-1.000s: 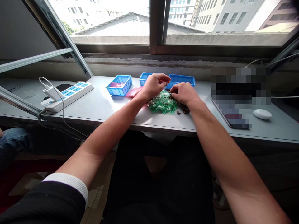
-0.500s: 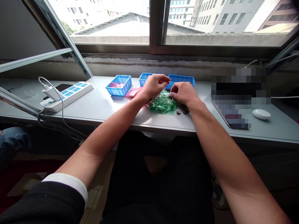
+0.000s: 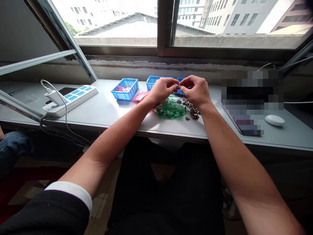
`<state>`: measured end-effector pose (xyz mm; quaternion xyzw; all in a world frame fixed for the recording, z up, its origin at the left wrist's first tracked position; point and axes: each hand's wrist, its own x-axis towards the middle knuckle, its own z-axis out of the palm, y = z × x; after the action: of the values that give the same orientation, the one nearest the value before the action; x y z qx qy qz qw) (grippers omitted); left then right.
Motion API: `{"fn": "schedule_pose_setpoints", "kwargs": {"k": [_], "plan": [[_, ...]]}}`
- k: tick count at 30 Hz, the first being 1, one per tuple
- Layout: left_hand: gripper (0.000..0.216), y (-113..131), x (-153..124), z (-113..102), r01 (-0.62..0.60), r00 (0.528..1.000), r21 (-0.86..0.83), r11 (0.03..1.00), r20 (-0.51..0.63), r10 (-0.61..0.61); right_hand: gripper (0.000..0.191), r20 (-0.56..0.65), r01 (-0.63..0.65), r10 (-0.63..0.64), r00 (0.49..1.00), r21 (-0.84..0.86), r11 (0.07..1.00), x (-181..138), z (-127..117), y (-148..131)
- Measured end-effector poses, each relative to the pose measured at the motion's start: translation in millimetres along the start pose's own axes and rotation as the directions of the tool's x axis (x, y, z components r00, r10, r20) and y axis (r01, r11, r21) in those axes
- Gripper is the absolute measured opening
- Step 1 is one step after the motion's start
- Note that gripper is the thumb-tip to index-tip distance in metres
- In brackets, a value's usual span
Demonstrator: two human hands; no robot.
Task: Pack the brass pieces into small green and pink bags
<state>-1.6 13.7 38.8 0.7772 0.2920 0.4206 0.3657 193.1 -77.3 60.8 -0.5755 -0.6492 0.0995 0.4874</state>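
Green packets: a heap of thin, shiny green packets [image 3: 171,109] lies on the desk [image 3: 122,116], below the two hands and near the front edge.
Brown pieces: many small brown pieces [image 3: 194,112] lie in a loose pile at the right of the heap, partly under the right wrist; one single piece [image 3: 187,118] lies a little apart, toward the edge.
Left hand: the left hand [image 3: 163,89] is raised above the heap, with thumb and fingertips brought near together; one cannot tell surely whether it grips something.
Right hand: the right hand [image 3: 197,91] is bent inward, and its thumb and fingertips pinch a small dark piece [image 3: 178,85], at the place where both hands meet.
Blue trays: the left tray [image 3: 121,96] stands fully visible and contains pink packets [image 3: 122,88]; the middle tray [image 3: 153,83] and the right tray [image 3: 180,79] stand behind the hands, which partly cover them.
Pink bags: some pink bags [image 3: 140,96] lie flat between the left tray and the left forearm.
Power strip: a white power strip [image 3: 73,99] lies at the left, with a white plug [image 3: 55,97] in it.
White object: a smooth oval white object [image 3: 275,120] rests at the right, beside a blurred area.
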Motion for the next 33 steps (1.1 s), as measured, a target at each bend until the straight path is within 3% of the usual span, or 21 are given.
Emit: {"fn": "schedule_pose_setpoints", "kwargs": {"k": [5,11,15,18,21,25,31,33], "plan": [[0.025,1,2,-2,0.019,1.0,-0.08,0.997,-0.011,-0.02,0.012,0.01,-0.009,0.008,1.0,0.065,0.998,-1,2,-2],[0.023,1,2,-3,0.017,0.999,-0.097,0.995,-0.034,-0.021,0.008,0.022,-0.002,0.002,1.0,0.023,1.0,-2,2,-4],[0.022,0,1,-3,-0.006,0.998,-0.021,1.0,-0.067,0.004,0.015,0.017,0.04,-0.039,0.999,-0.044,0.998,0,2,3],[0.023,0,-2,-1,-0.09,0.99,0.106,0.99,-0.102,0.101,0.026,0.027,0.023,-0.02,0.999,-0.111,0.994,3,-1,13],[0.027,-2,-4,2,-0.151,0.985,0.22,0.964,-0.051,0.166,0.04,0.023,0.024,-0.021,1.0,-0.171,0.985,7,-4,22],[0.035,-2,-4,3,-0.153,0.988,0.233,0.96,0.042,0.147,0.038,0.038,0.021,-0.018,0.999,-0.072,0.997,8,-4,24],[0.015,3,-1,-1,-0.084,0.996,0.14,0.987,-0.006,0.085,0.023,0.043,-0.026,0.022,0.999,0.09,0.996,5,1,12],[0.028,6,-1,-2,-0.039,0.999,0.054,0.998,0.028,0.038,0.021,0.028,-0.009,0.006,1.0,0.101,0.995,5,2,10]]}}
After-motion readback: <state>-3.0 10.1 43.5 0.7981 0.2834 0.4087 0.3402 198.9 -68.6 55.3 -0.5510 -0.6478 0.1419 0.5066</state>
